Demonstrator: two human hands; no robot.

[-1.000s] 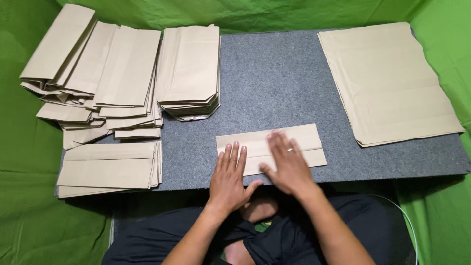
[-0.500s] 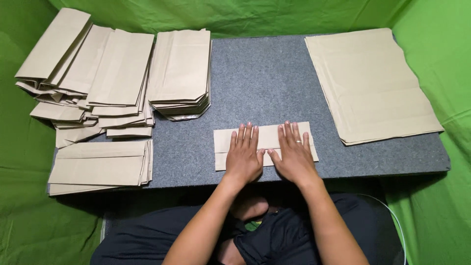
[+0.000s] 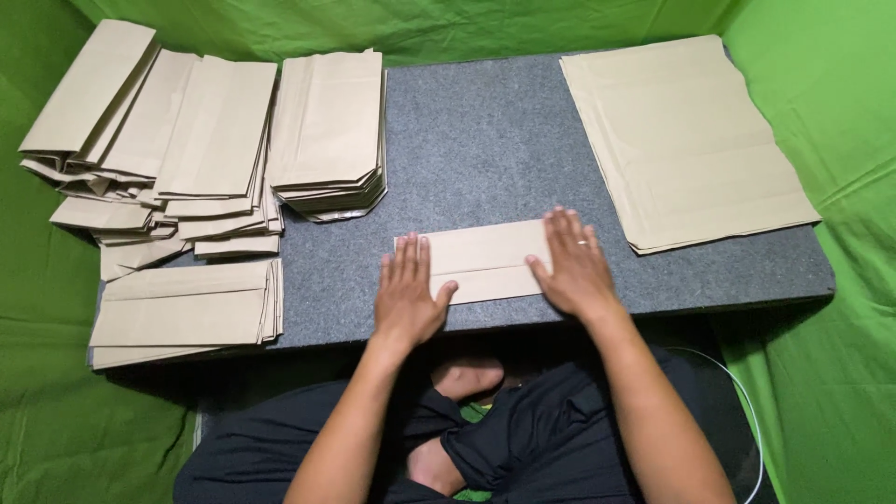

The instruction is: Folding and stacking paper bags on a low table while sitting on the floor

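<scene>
A brown paper sheet folded into a long strip [image 3: 485, 257] lies near the front edge of the grey mat [image 3: 467, 140]. My left hand [image 3: 408, 294] presses flat on the strip's left end, fingers together and pointing away from me. On the right end rests my right hand [image 3: 572, 264], palm down, with a ring on one finger. Both hands lie flat on the paper without gripping it.
A pile of flat brown sheets [image 3: 686, 140] sits at the mat's right. Stacks of folded paper bags stand at the back middle [image 3: 329, 131], far left [image 3: 154, 140] and front left [image 3: 187, 308]. Green cloth [image 3: 821, 280] surrounds the mat. My crossed legs are below the front edge.
My hands have slid apart along the folded strip, the left toward its left end and the right toward its right end. The strip stays in place.
</scene>
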